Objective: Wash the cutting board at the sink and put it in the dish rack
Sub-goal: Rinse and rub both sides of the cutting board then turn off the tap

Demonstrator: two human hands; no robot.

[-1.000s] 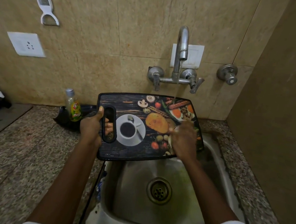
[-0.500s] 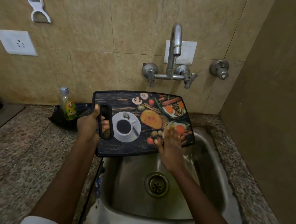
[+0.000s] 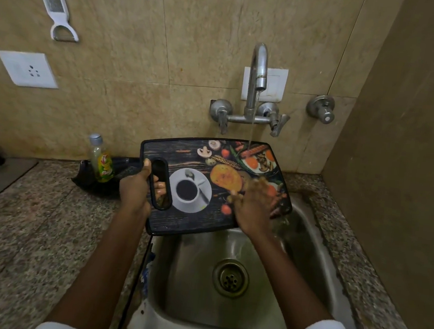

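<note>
Mid-frame, our left hand (image 3: 134, 189) grips the cutting board (image 3: 192, 215) by its handle slot; our right hand (image 3: 255, 208) rubs it flat-palmed, gripping nothing. Wet one-handed hold: board may slip into the sink (image 3: 315, 256).

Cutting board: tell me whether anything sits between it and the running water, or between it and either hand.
Nothing visible does. The stream from the tap lands straight on the cutting board at its far edge. The left hand grips its handle slot, and the right hand lies flat on its printed face. No dish rack is in view.
</note>
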